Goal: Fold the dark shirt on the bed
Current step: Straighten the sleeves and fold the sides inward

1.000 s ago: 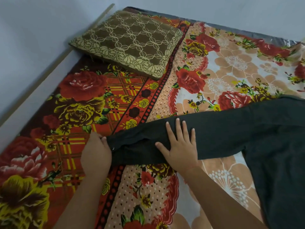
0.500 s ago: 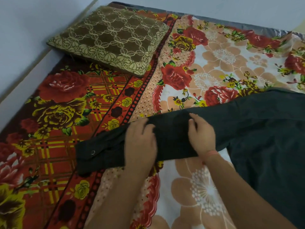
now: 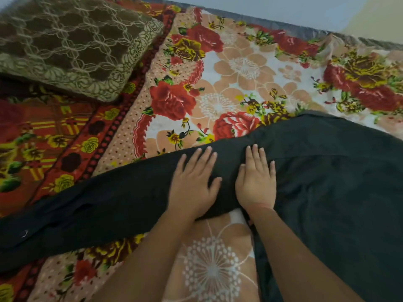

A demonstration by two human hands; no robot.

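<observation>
Pressing dark shirt (image 3: pixel 327 182) sleeve on floral bed (image 3: pixel 239 68), left hand (image 3: pixel 192 184), right hand (image 3: pixel 256 182), grip released, palms flat

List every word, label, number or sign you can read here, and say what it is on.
None. No writing shows on the dark shirt, the pillow or the floral bedsheet; these carry only patterns. The snap on the sleeve cuff is too small and blurred to show any marking. Both hands, left and right, lie flat on the sleeve.

Open bedspread (image 3: pixel 239 68) right of pillow (image 3: pixel 72 44)
</observation>
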